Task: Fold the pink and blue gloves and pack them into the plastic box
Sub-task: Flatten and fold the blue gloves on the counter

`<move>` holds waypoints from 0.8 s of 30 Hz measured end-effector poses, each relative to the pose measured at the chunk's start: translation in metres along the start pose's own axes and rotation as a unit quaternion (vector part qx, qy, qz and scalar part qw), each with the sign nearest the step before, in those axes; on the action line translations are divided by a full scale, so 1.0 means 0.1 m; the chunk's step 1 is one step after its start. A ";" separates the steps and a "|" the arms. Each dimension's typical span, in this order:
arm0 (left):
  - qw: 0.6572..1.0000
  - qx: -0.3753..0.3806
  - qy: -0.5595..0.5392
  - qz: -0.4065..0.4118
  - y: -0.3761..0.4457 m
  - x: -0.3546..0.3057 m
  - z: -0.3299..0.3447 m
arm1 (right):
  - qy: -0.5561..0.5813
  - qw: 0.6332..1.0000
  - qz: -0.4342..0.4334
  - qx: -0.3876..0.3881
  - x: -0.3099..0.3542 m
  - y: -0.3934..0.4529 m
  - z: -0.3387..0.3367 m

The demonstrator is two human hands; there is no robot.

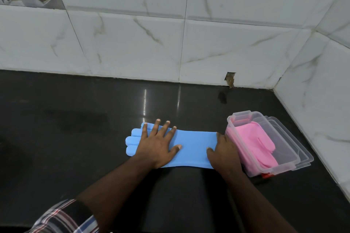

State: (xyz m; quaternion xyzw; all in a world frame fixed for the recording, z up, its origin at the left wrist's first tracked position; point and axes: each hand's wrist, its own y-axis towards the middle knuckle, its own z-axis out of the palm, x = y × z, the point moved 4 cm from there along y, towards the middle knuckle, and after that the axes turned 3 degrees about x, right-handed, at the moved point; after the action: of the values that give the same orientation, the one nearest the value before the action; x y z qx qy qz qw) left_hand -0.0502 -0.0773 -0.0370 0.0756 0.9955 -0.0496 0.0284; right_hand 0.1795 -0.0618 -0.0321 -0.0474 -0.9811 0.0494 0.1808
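A blue glove [193, 147] lies flat on the black counter, its fingers pointing left and its cuff to the right. My left hand [159, 143] presses flat on the glove's palm with fingers spread. At the cuff end, my right hand [224, 151] has its thumb on top of the glove; its fingers curl at the cuff edge, partly hidden. The folded pink glove [253, 143] sits inside the clear plastic box [236, 119], which stands right beside my right hand.
The box's clear lid [295, 143] lies under or behind the box on the right. White marble tile walls [170, 43] close the counter [75, 128] at the back and right. A small hole [230, 78] breaks the back wall's base.
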 end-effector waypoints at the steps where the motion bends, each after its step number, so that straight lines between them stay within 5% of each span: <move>1: 1.000 0.008 0.001 0.007 0.01 -0.07 0.02 | 0.005 1.000 0.015 0.013 0.00 0.00 0.00; 24: 0.999 0.035 0.020 -0.002 0.01 -0.17 0.22 | 0.154 0.978 0.105 0.089 0.14 -0.04 -0.29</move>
State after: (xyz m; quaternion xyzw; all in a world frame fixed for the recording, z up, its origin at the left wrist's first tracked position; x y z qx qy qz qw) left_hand -0.0326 -0.0811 -0.0583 0.0753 0.9937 -0.0833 0.0057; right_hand 0.1765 -0.0622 0.0003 -0.1407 -0.9229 0.1471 0.3269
